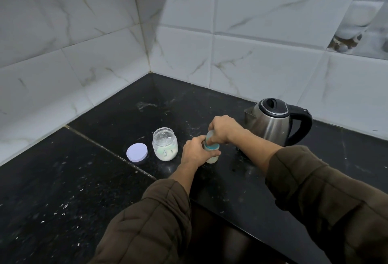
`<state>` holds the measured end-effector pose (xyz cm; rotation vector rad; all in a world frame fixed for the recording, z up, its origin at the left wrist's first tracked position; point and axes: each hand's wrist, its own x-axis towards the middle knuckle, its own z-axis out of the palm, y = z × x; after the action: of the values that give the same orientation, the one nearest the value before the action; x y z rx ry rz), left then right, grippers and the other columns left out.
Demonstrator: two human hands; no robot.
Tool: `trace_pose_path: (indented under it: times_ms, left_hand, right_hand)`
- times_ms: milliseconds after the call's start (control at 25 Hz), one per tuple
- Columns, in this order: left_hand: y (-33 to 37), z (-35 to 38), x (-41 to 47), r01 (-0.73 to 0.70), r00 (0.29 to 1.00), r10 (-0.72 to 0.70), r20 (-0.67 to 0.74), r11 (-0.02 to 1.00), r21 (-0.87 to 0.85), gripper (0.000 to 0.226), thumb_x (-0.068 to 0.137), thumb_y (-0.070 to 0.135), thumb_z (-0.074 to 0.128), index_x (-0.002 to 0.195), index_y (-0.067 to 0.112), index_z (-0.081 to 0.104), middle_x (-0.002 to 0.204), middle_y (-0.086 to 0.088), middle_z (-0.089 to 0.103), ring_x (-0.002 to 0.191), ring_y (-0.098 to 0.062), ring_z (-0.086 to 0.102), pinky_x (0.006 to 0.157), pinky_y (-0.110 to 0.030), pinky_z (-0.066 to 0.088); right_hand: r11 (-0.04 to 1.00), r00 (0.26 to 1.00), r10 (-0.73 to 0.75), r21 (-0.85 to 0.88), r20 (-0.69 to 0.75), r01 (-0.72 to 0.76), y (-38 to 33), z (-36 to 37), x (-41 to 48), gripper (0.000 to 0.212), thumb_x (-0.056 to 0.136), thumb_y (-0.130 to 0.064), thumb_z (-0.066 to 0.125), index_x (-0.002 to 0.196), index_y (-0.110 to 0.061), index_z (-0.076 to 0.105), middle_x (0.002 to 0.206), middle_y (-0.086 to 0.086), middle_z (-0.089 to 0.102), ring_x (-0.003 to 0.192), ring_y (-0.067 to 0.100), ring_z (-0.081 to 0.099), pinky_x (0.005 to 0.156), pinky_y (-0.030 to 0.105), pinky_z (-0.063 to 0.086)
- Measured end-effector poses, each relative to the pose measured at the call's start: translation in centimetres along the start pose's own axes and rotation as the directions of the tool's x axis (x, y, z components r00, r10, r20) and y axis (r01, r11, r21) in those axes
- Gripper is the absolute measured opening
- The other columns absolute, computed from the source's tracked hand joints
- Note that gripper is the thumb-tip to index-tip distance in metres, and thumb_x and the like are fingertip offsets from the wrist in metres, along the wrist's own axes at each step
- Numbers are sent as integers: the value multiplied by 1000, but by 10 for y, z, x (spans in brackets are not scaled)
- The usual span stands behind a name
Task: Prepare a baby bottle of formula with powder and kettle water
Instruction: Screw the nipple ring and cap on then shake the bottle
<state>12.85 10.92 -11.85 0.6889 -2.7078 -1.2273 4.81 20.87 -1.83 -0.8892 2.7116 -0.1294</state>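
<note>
The left hand point(194, 152) closes its grip round the baby bottle point(212, 159) on the black bench point(84, 179) while the right hand point(223, 130) grips the cap point(209, 134).

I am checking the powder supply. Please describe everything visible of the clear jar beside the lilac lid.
The clear, round, glass-looking jar stands upright and open on the black speckled counter, its lower part filled with white powder. Its round lilac lid lies apart at its left. Only the counter touches it.

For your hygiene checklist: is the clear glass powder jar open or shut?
Open: the clear glass jar has no lid; a round lilac lid lies beside it.
</note>
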Motion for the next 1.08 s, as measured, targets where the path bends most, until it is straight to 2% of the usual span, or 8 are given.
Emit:
trace_pose_path:
  times_ms: [80, 160, 360, 640, 760, 840, 960, 1080]
  left_hand:
    - [-1, 0, 0, -2, 1000, 2, 4, 1000, -14, 50, 65, 48, 93, 107, 29, 74, 96, 11, 77, 97, -12, 71, 91, -40, 58]
    - [-2, 0, 2, 0, 1000, 1, 4, 1000, -19, 49, 64, 49, 93, 104, 30, 75, 94, 12, 77, 95, -10, 70, 90, -39, 58]
    - [-5, -2, 8, 8, 1000, -8, 19, 999, -33, 49, 56, 53, 94, 96, 31, 76, 86, 14, 77, 90, -8, 71, 87, -40, 60]
    - [-6, 2, 4, 2, 1000, -2, 1, 1000, -19, 44, 53, 53, 93, 82, 30, 70, 77, 11, 75, 84, -11, 72, 81, -39, 59]
    - [0, 1, 1, 8, 1000, -9, 7, 1000, 16, 36, 60, 48, 93, 74, 31, 64, 73, 9, 72, 82, -15, 70, 73, -35, 57]
    - [4, -1, -1, 7, 1000, -8, 13, 1000, 26, 30, 65, 45, 90, 76, 32, 65, 73, 10, 70, 82, -16, 69, 69, -32, 53]
    - [9, -8, 3, -1, 1000, 1, 10, 999, 47, 24, 70, 41, 86, 87, 29, 72, 79, 8, 72, 87, -17, 69, 74, -34, 54]
    - [14, -19, 10, -12, 1000, 13, -8, 1000, 10, 40, 65, 52, 89, 93, 27, 76, 84, 9, 75, 85, -11, 70, 78, -35, 57]
  right_hand:
    - [1000, 1000, -10, -28, -1, 10, -1, 5, 4, 43, 80, -36, 81, 118, -17, 75, 93, 2, 69, 68, 17, 63, 61, 30, 51]
    - [999, 1000, -18, -52, -10, 18, -1, 8, 8, 45, 79, -37, 82, 118, -16, 74, 95, 1, 68, 81, 21, 66, 64, 30, 49]
    - [999, 999, -25, -39, -29, 24, 3, 13, 13, 51, 77, -37, 84, 123, -17, 71, 107, 5, 72, 93, 25, 69, 74, 34, 58]
    - [998, 996, -39, -46, -78, 36, 4, 30, 2, 42, 82, -36, 78, 120, -21, 72, 104, 3, 72, 90, 21, 67, 72, 32, 56]
    - [999, 995, -43, 0, -86, 43, 7, 32, -2, 50, 86, -40, 75, 132, -23, 65, 118, 3, 69, 102, 22, 67, 83, 35, 57]
    - [998, 995, -69, -13, -70, 68, 12, 32, -6, 62, 89, -47, 70, 146, -28, 54, 130, 3, 65, 113, 24, 64, 91, 38, 56]
    - [982, 990, -142, 130, 16, 138, 29, 31, -10, 92, 91, -44, 68, 166, -32, 16, 145, 9, 55, 130, 28, 56, 108, 42, 47]
    - [934, 982, -188, 307, -19, 185, 43, 28, -15, 120, 85, -26, 76, 165, -30, -14, 141, 12, 55, 120, 28, 60, 106, 38, 47]
